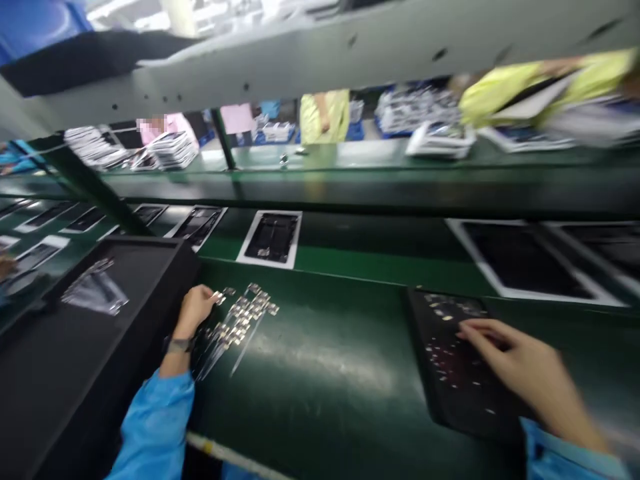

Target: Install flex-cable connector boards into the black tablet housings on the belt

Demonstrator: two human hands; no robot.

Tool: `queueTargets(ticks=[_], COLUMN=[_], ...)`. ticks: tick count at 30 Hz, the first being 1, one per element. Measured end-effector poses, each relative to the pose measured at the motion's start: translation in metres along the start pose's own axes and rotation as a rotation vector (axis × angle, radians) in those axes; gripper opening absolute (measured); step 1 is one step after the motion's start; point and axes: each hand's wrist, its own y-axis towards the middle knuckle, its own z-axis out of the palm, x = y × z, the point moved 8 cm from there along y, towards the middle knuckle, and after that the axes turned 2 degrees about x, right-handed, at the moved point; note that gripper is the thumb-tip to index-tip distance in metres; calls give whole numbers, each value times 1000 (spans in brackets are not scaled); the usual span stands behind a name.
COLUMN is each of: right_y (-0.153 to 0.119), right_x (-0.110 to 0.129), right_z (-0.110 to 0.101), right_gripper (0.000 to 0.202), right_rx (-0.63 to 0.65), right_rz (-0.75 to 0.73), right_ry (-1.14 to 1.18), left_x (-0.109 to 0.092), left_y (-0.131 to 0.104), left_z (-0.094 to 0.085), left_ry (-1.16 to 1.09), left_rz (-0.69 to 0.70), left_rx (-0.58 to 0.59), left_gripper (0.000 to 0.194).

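My left hand (196, 310) is closed in a pinch on a small shiny metallic part (218, 298) at the left of the green table. Beside it lies a cluster of similar shiny parts (245, 317), some with thin clear strips. On the right, my right hand (515, 360) reaches over a black tray (450, 407), thumb and forefinger pressed together; whatever may be between the tips is too small to make out. Tiny pale pieces (443, 363) are scattered on that tray, with larger bits near its far edge.
A large black bin (55, 380) with clear-stripped parts (97, 290) stands at the left. Beyond the table, white-framed dark panels (271, 239) lie on a green line (350, 263). A shelf (350, 157) and a grey beam (300, 57) cross above. People in yellow and pink are behind.
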Motion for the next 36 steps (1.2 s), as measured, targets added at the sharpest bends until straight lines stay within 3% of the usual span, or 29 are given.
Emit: queueTargets(ticks=[3, 7, 11, 13, 15, 17, 21, 23, 25, 29, 36], right_y=[-2, -4, -14, -23, -34, -46, -71, -79, -84, -86, -88], right_x=[30, 40, 58, 77, 101, 124, 156, 162, 162, 158, 149], right_z=[-6, -7, -1, 5, 17, 34, 68, 80, 89, 99, 109], right_gripper=[28, 35, 38, 36, 33, 31, 28, 28, 29, 27, 25], right_rx=[42, 66, 129, 189, 284, 409, 640, 711, 762, 808, 865], right_rz=[7, 5, 10, 9, 7, 10, 39, 63, 90, 110, 195], right_ry=[158, 241, 405, 489, 575, 682, 870, 908, 935, 942, 942], left_x=[-3, -12, -43, -66, -91, -118, -162, -168, -169, -166, -162], left_y=[1, -4, -40, -66, -90, -109, -145, -156, -162, -171, -176], left_z=[-14, -42, -75, -87, -87, -64, 34, 77, 107, 134, 140], left_ry=[-22, 13, -101, -279, -434, -507, -629, -726, -806, -848, -849], left_rz=[2, -2, 54, 127, 195, 235, 288, 259, 219, 184, 172], left_rx=[-71, -200, -249, -232, -139, 66, 637, 783, 853, 960, 1028], left_gripper=[18, 4, 24, 29, 28, 24, 21, 20, 20, 20, 18])
